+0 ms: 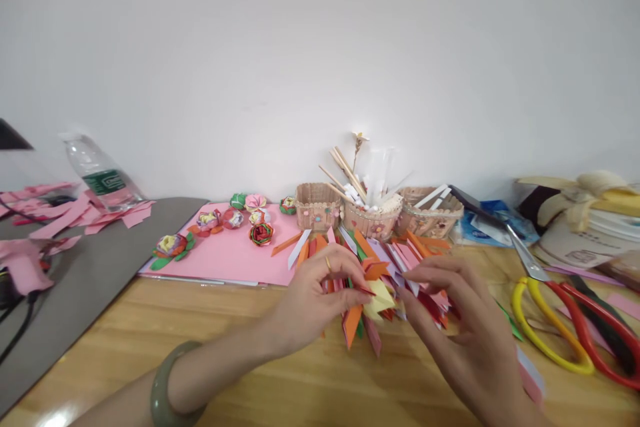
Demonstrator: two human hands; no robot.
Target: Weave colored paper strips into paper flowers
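My left hand (325, 287), a ring on one finger and a bangle on the wrist, is closed in a pinch on a small red folded paper piece (368, 291). Right beside those fingertips are an orange folded piece (375, 270) and a pale yellow one (383, 299); whether they are joined to the red one I cannot tell. My right hand (460, 320) hovers just to the right, thumb and forefinger apart with nothing visible between them. Behind and under both hands spreads a pile of folded paper strips (295, 250) in orange, white, pink, purple and green.
Several finished paper flowers (170, 247) lie on a pink sheet (225, 260). Three small woven baskets (319, 207) stand by the wall, holding sticks. Scissors (555, 320) lie at right, near a bag (580, 240). A water bottle (103, 177) and pink paper scraps (65, 213) occupy the left.
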